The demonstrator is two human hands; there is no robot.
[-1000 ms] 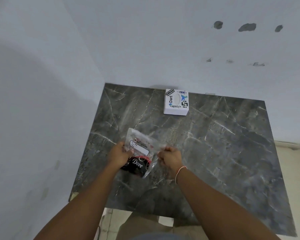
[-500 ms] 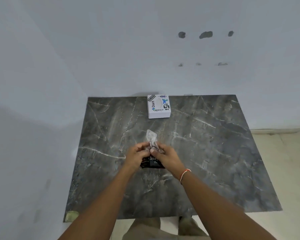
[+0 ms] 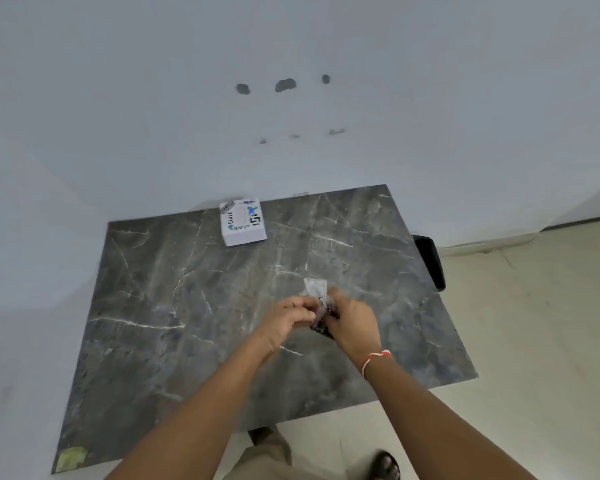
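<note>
Left hand point(image 3: 289, 315) and right hand point(image 3: 352, 322) both grip the crumpled clear pouch point(image 3: 317, 299). Held above the bench point(image 3: 187, 306).

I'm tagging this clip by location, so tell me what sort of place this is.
Probably a plain room in a home or small office: a bare pale wall with dark pockmarks, a dark marble-look table pushed against it, a light tiled floor.

Both the left hand point(image 3: 288, 315) and right hand point(image 3: 352, 322) gripped a crumpled clear pouch point(image 3: 316, 289) above the marble surface point(image 3: 187, 306); a white box point(image 3: 244, 221) sat near the wall.
</note>
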